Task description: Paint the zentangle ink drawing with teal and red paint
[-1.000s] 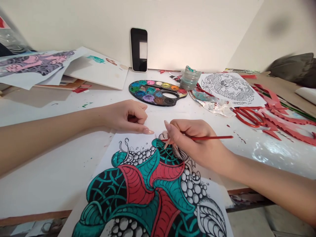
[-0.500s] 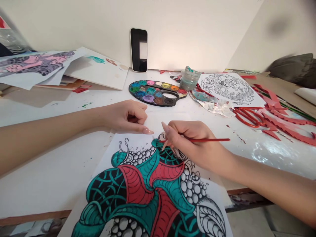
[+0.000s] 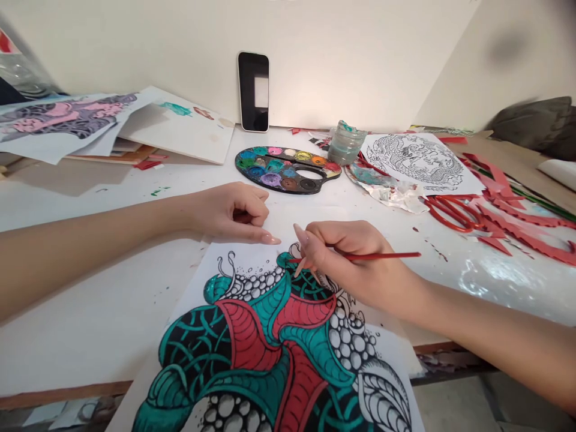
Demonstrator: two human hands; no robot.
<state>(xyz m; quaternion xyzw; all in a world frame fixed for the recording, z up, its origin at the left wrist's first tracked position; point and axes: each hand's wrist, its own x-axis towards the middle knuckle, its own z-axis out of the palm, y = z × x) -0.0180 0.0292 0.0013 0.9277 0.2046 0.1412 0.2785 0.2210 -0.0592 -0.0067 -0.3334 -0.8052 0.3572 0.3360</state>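
Observation:
A patterned drawing (image 3: 256, 336), partly painted teal and red with black linework, lies in front of me and reaches past the table's near edge. My right hand (image 3: 346, 252) pinches a thin red paintbrush (image 3: 387, 255). The brush tip meets a teal shape near the top of the drawing, and the fingers partly hide the shaft. My left hand (image 3: 238, 213) rests at the paper's upper edge with its fingers curled in and the thumb stretched along the sheet. Nothing shows in it. Beyond both hands lies a black paint palette (image 3: 310, 187) with several colours.
A cut plastic cup of cloudy water (image 3: 346, 144) stands behind a paint-stained tissue (image 3: 396, 195). Right of it are a dragon drawing (image 3: 418, 162), red scissors (image 3: 454, 216) and red paper scraps (image 3: 531, 237). A phone (image 3: 254, 90) leans on the wall; boards and papers (image 3: 180, 132) lie left.
The brush tip and my right fingertips have shifted very slightly at the top of the drawing. My left hand stays in place.

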